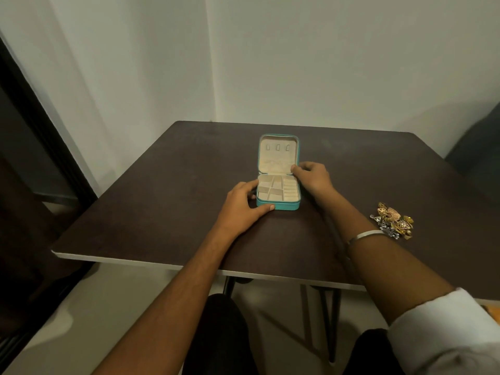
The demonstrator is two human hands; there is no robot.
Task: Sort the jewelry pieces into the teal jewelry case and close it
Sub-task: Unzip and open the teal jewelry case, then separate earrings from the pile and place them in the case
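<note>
Jewelry case [278, 207], teal outside and cream inside, sits open near the middle of the dark table [151, 201], its lid [278, 155] tilted back toward 12 o'clock and its divided tray facing up at me. My left hand [242, 207] steadies the base from 9 o'clock: the thumb lies flat along the teal front wall and the other fingers curl round the left side, so I am holding it in place rather than lifting it. My right hand [313, 175] is at 3 o'clock of the hinge, its fingertips pinching the lower right corner of the lid where it meets the base, keeping the lid up. I judge this to be the opening step just settled, with sorting not yet begun: every compartment I can see, the square cells on the left and the ring rolls on the right, looks bare, and the 3 small hooks in the lid carry nothing. The jewelry pieces [393, 221] lie in 1 tangled heap of gold and silver at about 4 o'clock from the case, well apart from it, just beyond my bangle [365, 235]. The next move, as I read it, calls for freeing my right hand, reaching to that heap, and teasing out 1 piece without dragging the rest along.
</note>
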